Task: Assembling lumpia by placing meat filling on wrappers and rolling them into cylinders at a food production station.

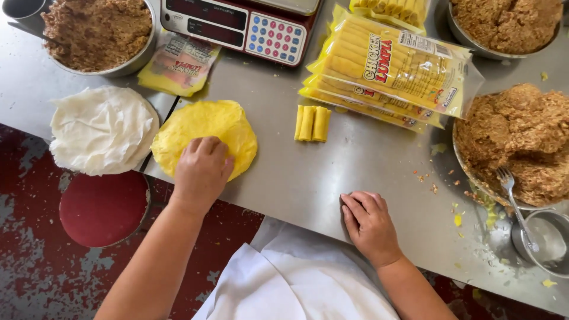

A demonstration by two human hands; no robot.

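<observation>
My left hand (201,172) lies palm-down on a stack of round yellow wrappers (222,127) near the front edge of the metal table (332,172), fingers curled at the stack's near rim. My right hand (368,224) rests on the bare table at its front edge, fingers bent, holding nothing. Three rolled yellow wraps (312,122) lie side by side just beyond the wrappers. A pile of white wrappers (102,130) sits left of the yellow stack.
Metal bowls of brown minced filling stand at back left (98,32), back right (507,24) and right (521,142), the last with a fork (514,201). Packed bags of yellow rolls (397,68), a scale (237,26), a small metal cup (542,240), a red stool (104,207).
</observation>
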